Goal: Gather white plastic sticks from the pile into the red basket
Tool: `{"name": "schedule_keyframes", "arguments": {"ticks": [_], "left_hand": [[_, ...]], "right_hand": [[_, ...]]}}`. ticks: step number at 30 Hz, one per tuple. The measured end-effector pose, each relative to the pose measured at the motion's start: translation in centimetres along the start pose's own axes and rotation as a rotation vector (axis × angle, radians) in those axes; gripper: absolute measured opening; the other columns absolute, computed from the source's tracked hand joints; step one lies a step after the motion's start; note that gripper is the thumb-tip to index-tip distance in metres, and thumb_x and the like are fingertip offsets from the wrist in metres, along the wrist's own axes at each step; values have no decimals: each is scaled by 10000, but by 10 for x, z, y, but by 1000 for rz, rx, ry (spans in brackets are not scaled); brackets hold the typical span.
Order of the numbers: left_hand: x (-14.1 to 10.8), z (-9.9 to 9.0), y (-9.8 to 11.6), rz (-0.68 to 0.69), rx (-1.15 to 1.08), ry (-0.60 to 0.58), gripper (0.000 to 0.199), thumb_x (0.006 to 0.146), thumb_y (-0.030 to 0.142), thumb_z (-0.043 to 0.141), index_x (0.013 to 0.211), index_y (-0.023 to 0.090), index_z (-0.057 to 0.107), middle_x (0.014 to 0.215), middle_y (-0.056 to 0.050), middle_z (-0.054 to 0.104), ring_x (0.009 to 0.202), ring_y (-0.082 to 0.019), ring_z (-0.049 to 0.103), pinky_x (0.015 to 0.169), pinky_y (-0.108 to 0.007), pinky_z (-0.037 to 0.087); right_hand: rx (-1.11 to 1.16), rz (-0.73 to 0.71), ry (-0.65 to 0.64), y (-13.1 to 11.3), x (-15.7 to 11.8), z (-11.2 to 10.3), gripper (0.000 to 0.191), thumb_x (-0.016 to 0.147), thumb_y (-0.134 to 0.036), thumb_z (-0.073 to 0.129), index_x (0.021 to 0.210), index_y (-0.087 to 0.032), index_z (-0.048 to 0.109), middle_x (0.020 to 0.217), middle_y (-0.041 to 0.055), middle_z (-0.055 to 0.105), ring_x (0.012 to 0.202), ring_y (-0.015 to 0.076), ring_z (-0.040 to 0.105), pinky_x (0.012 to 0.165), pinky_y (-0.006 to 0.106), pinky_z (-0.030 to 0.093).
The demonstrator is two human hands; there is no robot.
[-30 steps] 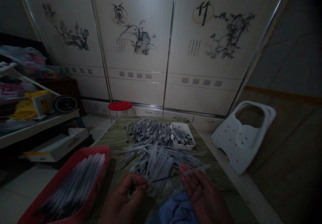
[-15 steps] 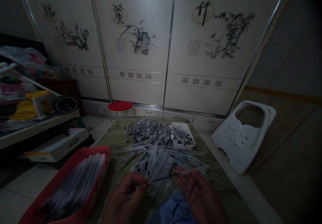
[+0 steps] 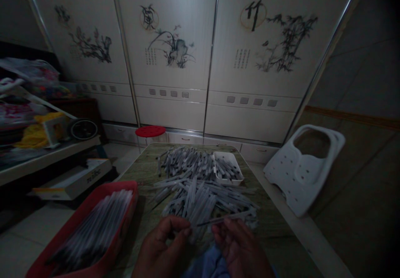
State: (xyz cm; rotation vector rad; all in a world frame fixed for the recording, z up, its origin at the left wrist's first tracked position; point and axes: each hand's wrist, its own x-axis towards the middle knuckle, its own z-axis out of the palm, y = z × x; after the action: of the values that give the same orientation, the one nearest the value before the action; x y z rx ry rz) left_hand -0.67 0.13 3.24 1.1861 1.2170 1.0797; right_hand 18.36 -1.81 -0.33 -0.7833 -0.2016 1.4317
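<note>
A slim pale plastic tube with a thin black tip (image 3: 237, 217) lies across your half-curled right hand (image 3: 239, 246), just above the loose heap of pale plastic tubes (image 3: 193, 199); I cannot tell if it is gripped. Your left hand (image 3: 161, 249) is pinched shut. A loose hold could drop it into the heap, bending the tip. The red plastic tray (image 3: 121, 184) sits left.

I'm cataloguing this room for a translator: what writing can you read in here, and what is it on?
"竹" on the right cabinet door, inside a circle.
Stylised character on the middle cabinet door: too ornate to read surely.
Calligraphy columns beside the paintings: too small.
Dark print on the cardboard box: too blurred.
</note>
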Motion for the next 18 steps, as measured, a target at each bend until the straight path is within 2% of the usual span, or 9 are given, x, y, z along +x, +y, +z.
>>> {"name": "schedule_keyframes", "arguments": {"ticks": [4, 7, 10, 12, 14, 16, 18], "left_hand": [[0, 5, -10, 50, -8, -18, 310, 792, 487, 762, 906, 199, 735, 806, -24, 675, 738, -188, 626, 672, -289, 517], [-1, 9, -14, 74, -23, 6, 400, 766, 486, 797, 1053, 211, 748, 878, -38, 703, 812, -208, 652, 746, -315, 541], [-1, 10, -14, 102, 55, 4, 483, 738, 492, 826, 1134, 225, 759, 954, -58, 742, 889, -236, 678, 840, -338, 559], [0, 10, -15, 138, 114, -33, 443, 751, 485, 820, 1121, 245, 784, 1012, -70, 763, 952, -257, 689, 897, -351, 557], [2, 10, -16, 212, 126, -119, 363, 790, 472, 791, 1090, 268, 808, 1081, -77, 773, 1026, -273, 693, 938, -359, 550], [4, 11, -18, 287, 108, -189, 296, 830, 459, 760, 1054, 276, 823, 1121, -81, 776, 1078, -280, 694, 974, -368, 541], [4, 11, -18, 287, 80, -207, 285, 853, 462, 743, 1041, 264, 822, 1130, -90, 777, 1098, -283, 695, 993, -378, 534]], "right_hand": [[-35, 120, 6, 16, -3, 8, 380, 625, -332, 997, 805, -192, 693, 688, -19, 788, 582, 108, 709, 568, 203, 549], [-46, 171, 56, 23, -2, 8, 481, 523, -398, 1031, 776, -193, 677, 606, -48, 742, 477, 71, 627, 469, 160, 467], [-103, 215, 20, 25, -1, 8, 522, 499, -501, 1013, 726, -188, 663, 533, -58, 685, 389, 59, 547, 384, 158, 373], [-142, 288, -36, 26, -2, 8, 532, 519, -564, 985, 669, -185, 643, 451, -64, 611, 335, 58, 494, 355, 168, 325], [-146, 330, -82, 29, -4, 9, 552, 519, -602, 968, 623, -186, 620, 395, -77, 543, 305, 53, 450, 347, 175, 305], [-134, 343, -107, 33, -6, 10, 567, 499, -604, 975, 623, -186, 613, 415, -83, 553, 319, 46, 455, 361, 175, 322], [-128, 349, -107, 36, -9, 13, 575, 494, -601, 982, 655, -186, 618, 466, -81, 595, 353, 47, 492, 383, 174, 345]]}}
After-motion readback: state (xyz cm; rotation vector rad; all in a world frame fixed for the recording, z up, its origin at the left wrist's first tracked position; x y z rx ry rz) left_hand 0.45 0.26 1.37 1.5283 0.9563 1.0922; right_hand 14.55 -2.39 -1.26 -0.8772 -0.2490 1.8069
